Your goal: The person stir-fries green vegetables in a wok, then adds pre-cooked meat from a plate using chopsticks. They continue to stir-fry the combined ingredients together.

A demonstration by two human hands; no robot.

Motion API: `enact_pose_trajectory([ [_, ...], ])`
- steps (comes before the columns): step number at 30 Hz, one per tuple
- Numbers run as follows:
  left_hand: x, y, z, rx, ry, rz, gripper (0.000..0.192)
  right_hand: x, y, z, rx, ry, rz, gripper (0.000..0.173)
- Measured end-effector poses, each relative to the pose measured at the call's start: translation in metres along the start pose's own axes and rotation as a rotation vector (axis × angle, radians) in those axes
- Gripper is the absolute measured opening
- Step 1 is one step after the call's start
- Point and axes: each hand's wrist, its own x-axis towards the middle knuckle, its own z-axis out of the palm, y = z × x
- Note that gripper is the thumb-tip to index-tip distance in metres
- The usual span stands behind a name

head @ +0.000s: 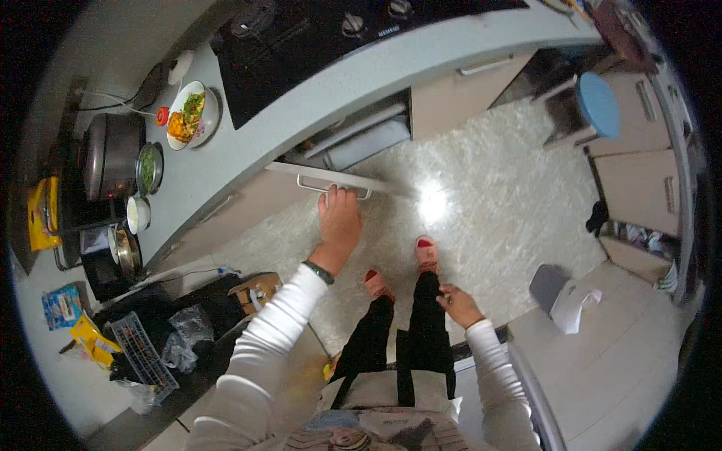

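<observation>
My left hand (340,222) is closed around the metal handle (304,183) of a swung-out cabinet door (361,179), seen nearly edge-on below the counter. Behind the door, the lower cabinet shows a long pale box-like item (369,145) and another long light piece above it. Low beside my right leg hangs my right hand (461,307), its fingers loosely bent and nothing visible in them. My feet, in pink slippers (427,252), stand on the floor in front of the door.
The countertop (248,147) carries a black gas hob (316,51), a bowl of food (192,115), a dish of chopped greens (149,168) and a rice cooker (115,158). A blue-lidded bin (599,105) stands far right, a grey bin (550,287) nearer. A wire basket (144,355) lies lower left.
</observation>
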Motion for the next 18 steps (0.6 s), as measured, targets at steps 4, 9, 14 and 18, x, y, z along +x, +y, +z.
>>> enact_pose_trajectory([
  [4,-0.068,-0.024,0.003,-0.234,-0.010,-0.014,0.032,0.016,0.001,0.006,0.024,0.015,-0.015,0.035],
  [9,-0.137,-0.056,-0.010,-0.826,0.266,-0.218,0.024,0.036,0.006,0.007,0.006,0.015,0.006,0.035],
  [14,-0.159,-0.080,-0.020,-0.777,0.224,-0.619,0.037,0.066,0.007,0.015,-0.027,-0.007,-0.008,0.035],
  [18,-0.165,-0.095,-0.017,-0.387,0.136,-0.470,0.053,0.096,-0.004,0.023,-0.071,-0.056,-0.071,0.034],
])
